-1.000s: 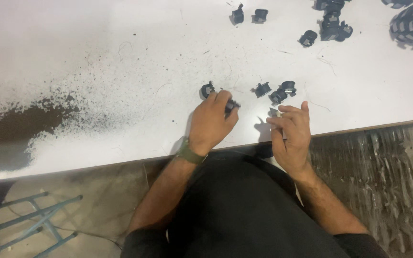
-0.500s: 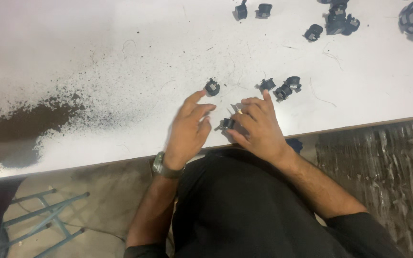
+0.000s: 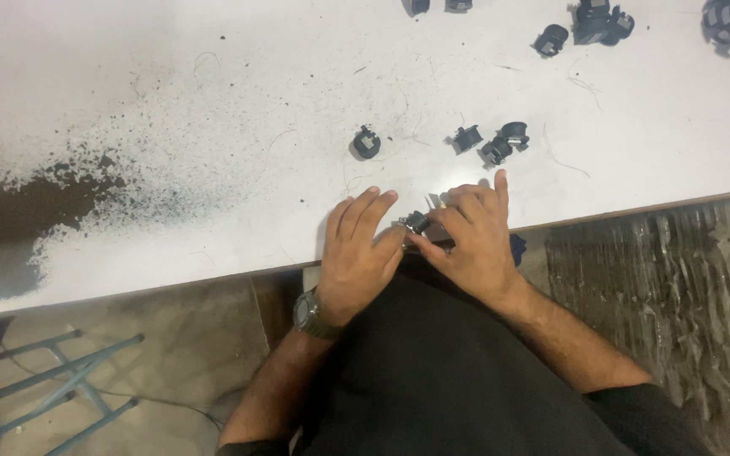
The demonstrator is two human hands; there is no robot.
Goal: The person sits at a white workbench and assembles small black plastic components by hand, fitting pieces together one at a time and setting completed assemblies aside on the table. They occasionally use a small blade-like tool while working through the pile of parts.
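At the near edge of the white table point(image 3: 213, 101), the person's left hand point(image 3: 356, 253) and right hand point(image 3: 471, 236) meet over a small black plastic part with a bright metal end point(image 3: 416, 222), which sits pinched between the thumbs and fingertips of both hands just above the table edge. The left hand lies palm down with its fingers stretched flat on the tabletop, the thumb side pressed to the part; the right hand curls around it from the other side, fingers closed on it, so both hands are clamped on the same piece. A dark wristwatch point(image 3: 307, 312) sits on the left wrist. Further in on the table lie a lone black cylindrical part point(image 3: 367, 143) and a loose cluster of three similar black parts point(image 3: 493, 143), near the hands but not touching them; more dark parts point(image 3: 599, 23) lie along the far edge. A spread of dark powder point(image 3: 35, 203) stains the table to the left, well apart from the hands. Because the held part is so close to the edge, a slip of the fingertips would likely send it off the table and down to the floor beside the blue metal stool frame point(image 3: 52, 388). The thin stray fibres point(image 3: 568, 160) on the surface could also catch on the part, and the grit might foul it if it were dragged leftward.
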